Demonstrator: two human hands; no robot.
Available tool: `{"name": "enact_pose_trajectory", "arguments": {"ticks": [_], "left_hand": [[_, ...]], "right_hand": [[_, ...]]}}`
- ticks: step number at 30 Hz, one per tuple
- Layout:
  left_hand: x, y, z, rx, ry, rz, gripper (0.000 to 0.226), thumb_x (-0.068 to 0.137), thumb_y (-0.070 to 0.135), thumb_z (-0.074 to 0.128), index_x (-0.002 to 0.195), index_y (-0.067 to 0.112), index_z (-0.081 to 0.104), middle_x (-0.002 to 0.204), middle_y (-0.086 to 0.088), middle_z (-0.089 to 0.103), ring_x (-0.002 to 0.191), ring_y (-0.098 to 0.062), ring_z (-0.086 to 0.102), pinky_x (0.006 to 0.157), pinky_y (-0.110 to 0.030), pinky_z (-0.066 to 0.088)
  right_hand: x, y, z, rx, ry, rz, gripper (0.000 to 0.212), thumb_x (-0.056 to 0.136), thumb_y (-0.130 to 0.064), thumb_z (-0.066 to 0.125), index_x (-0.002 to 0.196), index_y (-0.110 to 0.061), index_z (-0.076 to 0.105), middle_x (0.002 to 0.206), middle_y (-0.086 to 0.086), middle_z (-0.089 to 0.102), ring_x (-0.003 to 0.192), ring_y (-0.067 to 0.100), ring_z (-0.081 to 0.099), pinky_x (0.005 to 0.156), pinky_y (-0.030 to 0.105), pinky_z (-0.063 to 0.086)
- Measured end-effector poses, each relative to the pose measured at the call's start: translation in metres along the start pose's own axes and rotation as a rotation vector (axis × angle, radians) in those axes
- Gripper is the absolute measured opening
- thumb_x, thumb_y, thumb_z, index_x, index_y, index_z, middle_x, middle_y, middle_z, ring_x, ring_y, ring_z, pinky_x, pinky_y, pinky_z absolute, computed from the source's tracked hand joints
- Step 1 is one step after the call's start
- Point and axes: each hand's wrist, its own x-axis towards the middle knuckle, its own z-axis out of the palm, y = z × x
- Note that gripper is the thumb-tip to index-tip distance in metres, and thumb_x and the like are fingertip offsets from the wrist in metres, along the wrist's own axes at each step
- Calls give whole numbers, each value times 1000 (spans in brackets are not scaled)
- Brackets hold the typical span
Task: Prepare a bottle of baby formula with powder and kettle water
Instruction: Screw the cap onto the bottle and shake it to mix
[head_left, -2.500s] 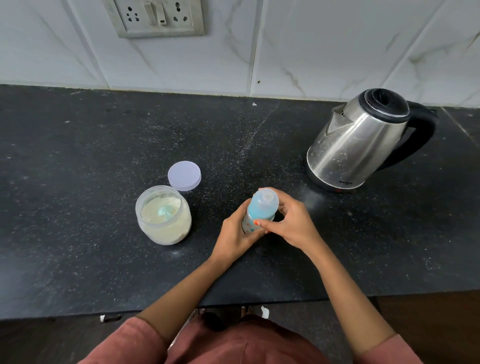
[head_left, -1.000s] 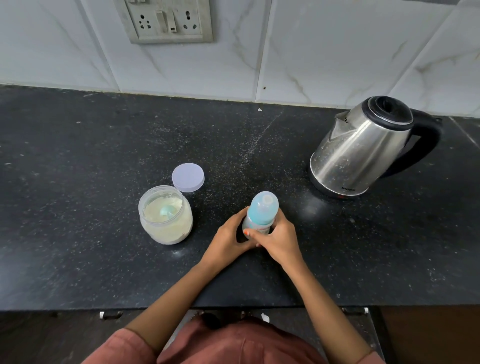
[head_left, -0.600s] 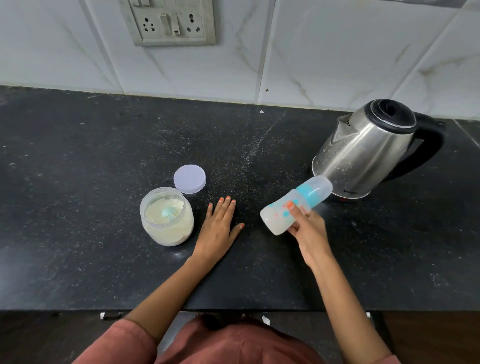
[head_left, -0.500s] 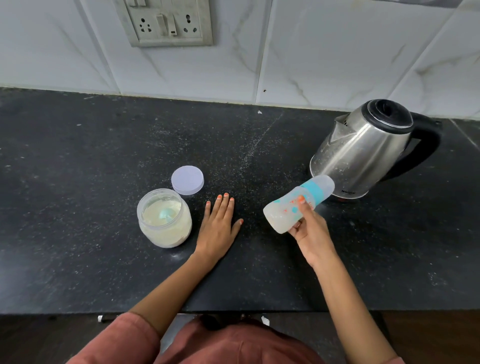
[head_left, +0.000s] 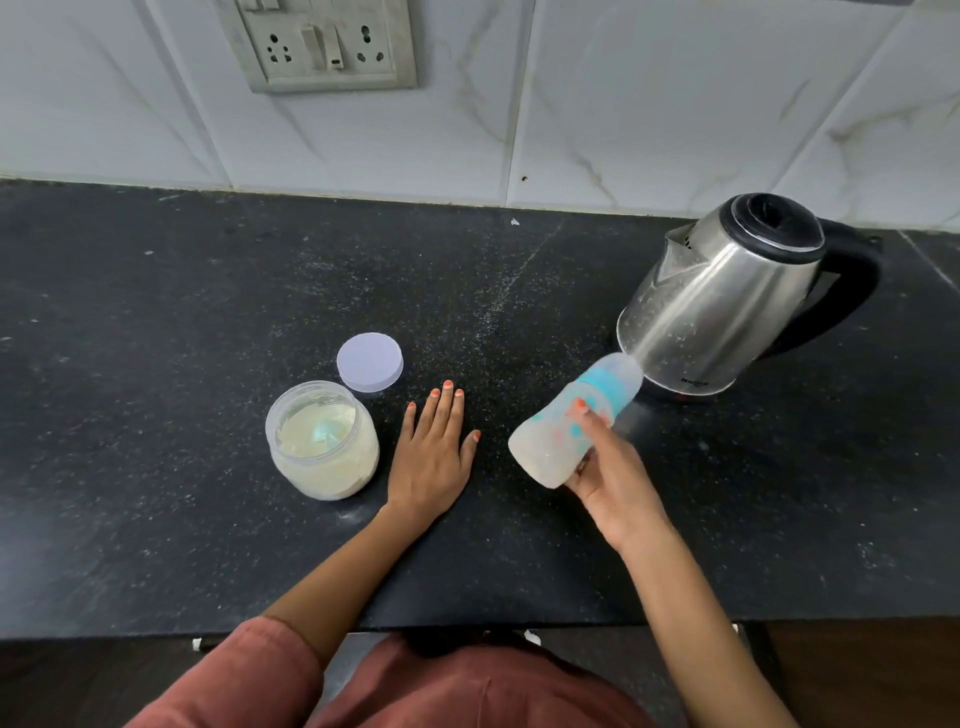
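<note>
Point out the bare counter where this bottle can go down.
Widest bare stretch: the counter left of the powder jar. Also bare: between the lid and the kettle, and the front right corner. Crowded: jar, lid and left hand sit close; the right hand holds the bottle by the kettle's base.

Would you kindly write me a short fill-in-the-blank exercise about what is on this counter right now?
1. The right hand grips the baby bottle, tilted with its cap toward the ____.
2. The left hand lies ____ on the counter, holding nothing.
3. The powder jar stands without its ____, which lies just behind it.
Missing words: kettle; flat; lid.
</note>
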Motion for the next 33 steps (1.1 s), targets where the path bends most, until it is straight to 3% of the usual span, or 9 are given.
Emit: {"name": "enact_pose_trajectory", "arguments": {"ticks": [3,5,9,11,16,21,26,31,33], "left_hand": [[1,0,-1,10,6,2,66,91,44,8,142,7,25,150,-10,24,139,-25,21,110,-38,5],[0,1,-1,6,0,9,67,90,44,5,143,8,22,151,-9,20,140,-24,18,110,-37,2],[0,2,-3,2,8,4,66,90,39,4,142,5,25,151,-10,23,139,-24,21,111,-38,5],[0,3,-3,-8,23,3,65,90,39,4,141,5,26,150,-11,23,139,-24,21,111,-37,5],[0,2,-3,-26,14,4,73,83,43,-7,145,8,12,154,-6,8,142,-18,6,111,-29,-5],[-1,3,-2,-34,19,3,72,84,43,-6,145,8,13,154,-7,10,142,-19,8,111,-30,-2],[0,2,-2,-29,13,9,72,84,42,-4,144,7,15,153,-8,11,142,-20,10,111,-30,-1],[-1,2,-2,-32,19,5,70,86,41,-2,144,6,17,153,-9,15,141,-21,13,111,-31,1],[-1,2,-2,-33,26,8,69,87,40,0,143,5,20,152,-10,17,141,-23,16,111,-32,3]], "right_hand": [[-6,0,3,-502,-15,-328,28,73,-7,71,91,-26,61,90,-11,67,86,1,66,76,19,53],[-8,-2,4,-573,-34,-410,33,71,-2,73,90,-27,60,88,-15,66,80,-7,65,70,11,52],[2,-16,3,-58,92,-347,18,82,-9,62,93,-23,60,94,-6,66,86,6,65,82,28,53],[7,-17,3,73,143,-305,14,85,-12,58,95,-23,58,95,-5,65,84,7,66,79,27,55],[-1,9,2,-232,29,-134,15,83,-10,61,95,-17,63,89,-2,70,77,6,69,70,26,57],[5,-6,3,173,131,-188,16,86,-12,57,102,-15,59,93,-3,68,84,7,66,67,24,58],[-10,12,9,-380,-49,-185,15,78,-7,65,86,-20,64,83,-6,72,84,9,68,79,30,56],[1,-1,11,86,95,-185,12,85,-10,57,90,-21,59,89,-4,68,82,8,66,75,28,56],[-3,5,13,-34,58,-187,13,83,-9,59,89,-20,60,89,-3,68,80,9,67,79,32,55]]}}
